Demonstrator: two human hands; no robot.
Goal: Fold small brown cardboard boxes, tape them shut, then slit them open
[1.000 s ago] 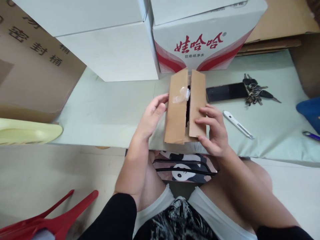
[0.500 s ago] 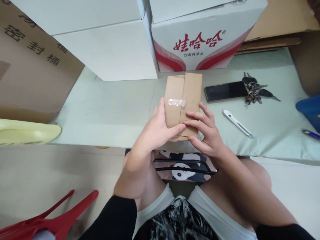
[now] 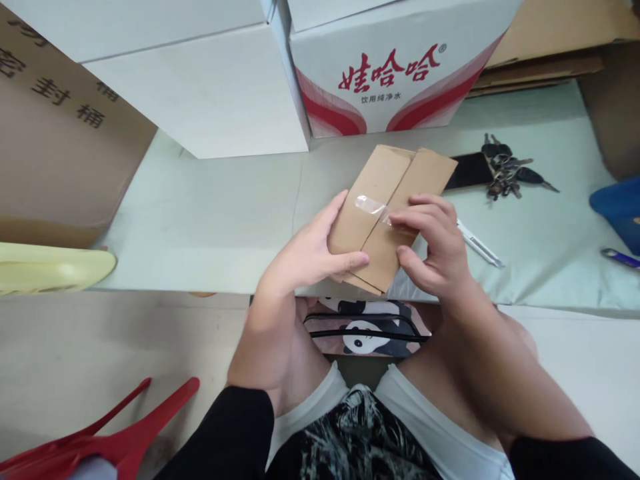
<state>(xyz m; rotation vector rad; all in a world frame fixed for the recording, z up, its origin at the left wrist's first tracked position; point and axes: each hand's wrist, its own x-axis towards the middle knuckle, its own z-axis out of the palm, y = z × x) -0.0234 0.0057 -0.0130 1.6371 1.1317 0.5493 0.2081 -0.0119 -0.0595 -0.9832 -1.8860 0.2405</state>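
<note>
A small brown cardboard box [image 3: 373, 177], tilted to the right, is between my hands above the near edge of the covered table [image 3: 240, 220]. A strip of clear tape [image 3: 370, 205] crosses the seam of its top flaps. My left hand [image 3: 313, 250] grips the box's left side, thumb lying over the near part of the top. My right hand [image 3: 433, 243] has curled fingers resting on the right flap at the tape's right end, its thumb close to the box's right side. Whether those fingertips pinch the tape is unclear.
A black phone [image 3: 469, 171], partly covered by the box, lies beside a bunch of keys [image 3: 510, 170]. Behind my right hand is a white utility knife [image 3: 480, 245]. Large white cartons [image 3: 400, 87] stand at the back, and a blue container [image 3: 620, 210] sits at far right.
The box has turned clockwise, its far end swinging right over part of the phone. My right fingers have shifted up from the near part of the flap to the tape's right end.
</note>
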